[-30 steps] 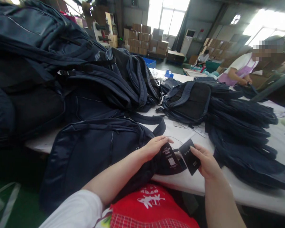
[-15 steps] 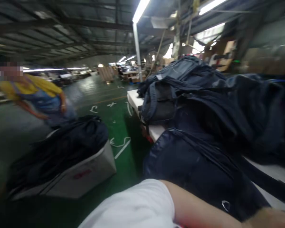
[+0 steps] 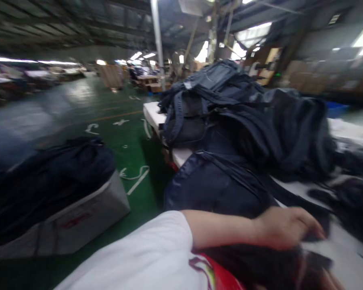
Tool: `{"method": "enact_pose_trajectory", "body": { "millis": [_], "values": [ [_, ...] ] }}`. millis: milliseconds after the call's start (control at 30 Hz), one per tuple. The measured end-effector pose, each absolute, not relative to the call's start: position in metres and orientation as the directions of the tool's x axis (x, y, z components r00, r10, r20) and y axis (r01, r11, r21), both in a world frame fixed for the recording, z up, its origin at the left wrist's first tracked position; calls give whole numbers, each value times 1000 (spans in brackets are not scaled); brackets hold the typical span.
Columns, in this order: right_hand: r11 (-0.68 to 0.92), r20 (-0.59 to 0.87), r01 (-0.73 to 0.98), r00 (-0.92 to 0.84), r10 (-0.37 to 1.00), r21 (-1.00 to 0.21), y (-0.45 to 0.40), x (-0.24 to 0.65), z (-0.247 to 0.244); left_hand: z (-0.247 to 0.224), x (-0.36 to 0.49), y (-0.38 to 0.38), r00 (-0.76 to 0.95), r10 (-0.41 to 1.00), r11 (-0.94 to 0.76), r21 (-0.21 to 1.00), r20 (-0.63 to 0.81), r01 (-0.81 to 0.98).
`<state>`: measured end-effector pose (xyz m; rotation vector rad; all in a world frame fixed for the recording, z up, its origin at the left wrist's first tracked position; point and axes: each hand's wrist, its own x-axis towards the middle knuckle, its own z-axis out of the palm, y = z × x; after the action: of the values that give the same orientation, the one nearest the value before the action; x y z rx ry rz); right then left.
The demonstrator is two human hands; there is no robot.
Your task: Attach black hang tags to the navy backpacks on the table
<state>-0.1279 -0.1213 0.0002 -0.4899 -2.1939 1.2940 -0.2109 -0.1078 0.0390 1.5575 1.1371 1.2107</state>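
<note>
My left hand [image 3: 287, 227] reaches across the lower right, its fingers bent over a dark strap or piece of fabric at the table's near side. Part of my right hand [image 3: 331, 280] shows at the bottom right edge beside dark fabric [image 3: 260, 262]; it is blurred and mostly cut off. A navy backpack [image 3: 211, 185] lies just beyond my left forearm. Behind it a heap of dark backpacks [image 3: 248, 117] covers much of the white table [image 3: 153, 114].
On the left stands a white bin [image 3: 87, 225] filled with dark fabric items [image 3: 57, 177]. Between bin and table runs green floor [image 3: 139, 149] with white strap scraps [image 3: 138, 180]. A metal pole [image 3: 157, 40] rises behind the table. More dark items [image 3: 353, 193] lie at right.
The view has turned right. My left hand has come further into view over the table, and dark fabric and my right hand now show below it. The person in yellow has left the clear view.
</note>
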Motion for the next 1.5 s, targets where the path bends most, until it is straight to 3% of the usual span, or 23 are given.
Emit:
{"method": "enact_pose_trajectory", "body": {
  "millis": [67, 133, 200, 267, 433, 633, 800, 1067, 1167, 1300, 1400, 1500],
  "values": [
    [335, 199, 135, -582, 788, -933, -134, -82, -3, 41, -215, -109, 81, 963, -258, 966, 255, 26],
    [70, 52, 41, -336, 940, -997, -150, -51, -2, 39, -224, -103, 119, 967, -226, 974, 225, -3],
    [-157, -118, -186, -205, 972, -970, -158, -39, -1, 37, -232, -94, 130, 969, -216, 975, 209, 47],
    [-247, -198, -305, -183, 963, -920, -159, -35, -1, 37, -236, -90, 119, 979, -175, 981, 165, 83],
    [-227, -177, -260, -204, 963, -938, -159, -28, -4, 47, -237, -99, 113, 993, -13, 999, 18, -45],
    [-122, -103, -74, -227, 968, -990, -158, -20, -10, 51, -232, -109, 280, 960, 66, 989, -25, -136],
    [-142, -122, -130, -147, 982, -981, -159, -25, -10, 50, -230, -113, 348, 936, 109, 982, -51, -151],
    [-84, -83, -169, -13, 996, -982, -157, -30, -8, 42, -227, -117, 270, 963, 43, 979, 12, -198],
    [-38, -52, -152, 91, 994, -988, -157, -32, -12, 40, -228, -119, 277, 958, -56, 995, 78, -88],
    [-10, -21, -104, 101, 995, -995, -158, -35, -12, 46, -231, -127, 386, 887, -331, 932, 253, 150],
    [-48, -61, -170, 70, 996, -984, -159, -37, -8, 53, -233, -131, 470, 825, -449, 868, 313, 210],
    [-104, -117, -281, 28, 993, -954, -159, -37, -2, 55, -233, -131, 474, 825, -453, 861, 307, 231]
  ]
}}
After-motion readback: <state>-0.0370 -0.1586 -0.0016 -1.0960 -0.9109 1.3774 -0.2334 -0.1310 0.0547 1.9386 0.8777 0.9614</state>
